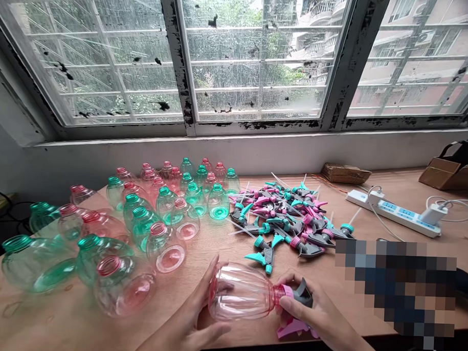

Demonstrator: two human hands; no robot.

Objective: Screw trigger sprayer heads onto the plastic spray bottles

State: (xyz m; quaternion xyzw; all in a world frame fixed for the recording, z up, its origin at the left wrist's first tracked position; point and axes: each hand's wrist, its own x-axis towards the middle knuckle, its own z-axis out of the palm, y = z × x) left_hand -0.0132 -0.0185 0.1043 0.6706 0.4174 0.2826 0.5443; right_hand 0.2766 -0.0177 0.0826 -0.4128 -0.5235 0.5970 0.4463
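A clear pink spray bottle lies on its side in the air near the table's front edge, its base to the left. My left hand is closed around the base end, thumb below and fingers behind. At the neck, my right hand pinches the pink collar of a grey and pink trigger sprayer that sits on the bottle's mouth. The pink trigger points down toward me. Whether the collar is threaded tight, I cannot tell. Just beyond the bottle lies a loose grey and teal trigger sprayer.
Several open pink and green bottles stand on the left of the wooden table. A heap of trigger sprayers with thin tubes lies in the middle. Farther right are a white power strip, a cardboard box and a blurred-out patch.
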